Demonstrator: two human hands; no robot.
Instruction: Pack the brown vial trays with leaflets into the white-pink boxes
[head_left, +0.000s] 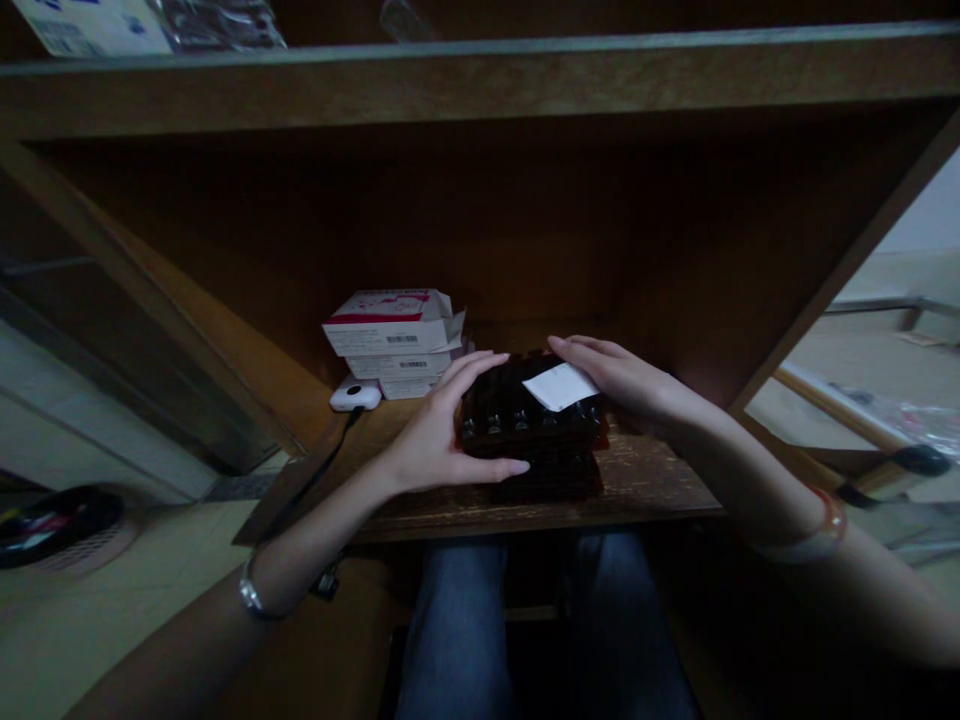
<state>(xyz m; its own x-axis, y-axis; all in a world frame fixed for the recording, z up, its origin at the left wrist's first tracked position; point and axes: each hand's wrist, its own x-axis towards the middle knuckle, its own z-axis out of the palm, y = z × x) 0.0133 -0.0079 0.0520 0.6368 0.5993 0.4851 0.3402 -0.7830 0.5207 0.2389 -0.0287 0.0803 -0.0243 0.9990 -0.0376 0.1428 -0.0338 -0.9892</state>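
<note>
A stack of dark brown, shiny plastic trays [499, 400] lies on the wooden shelf board, with rounded bumps along its front edge. My left hand [439, 435] grips its left side, the thumb across the front and the fingers over the upper left edge. On the right side my right hand [626, 380] is closed against the stack, its fingers reaching over the far edge; part of its grip is hidden. A folded white paper [561, 386] lies on top, close to the right fingers. More dark layers [555, 478] sit beneath the upper part.
Several white and pink cartons [397, 335] are piled left of the stack, the top one with a flap sticking out. In front of them lies a small white device [355, 395] with a black strap [319, 475]. An upper shelf edge [480, 85] runs across above.
</note>
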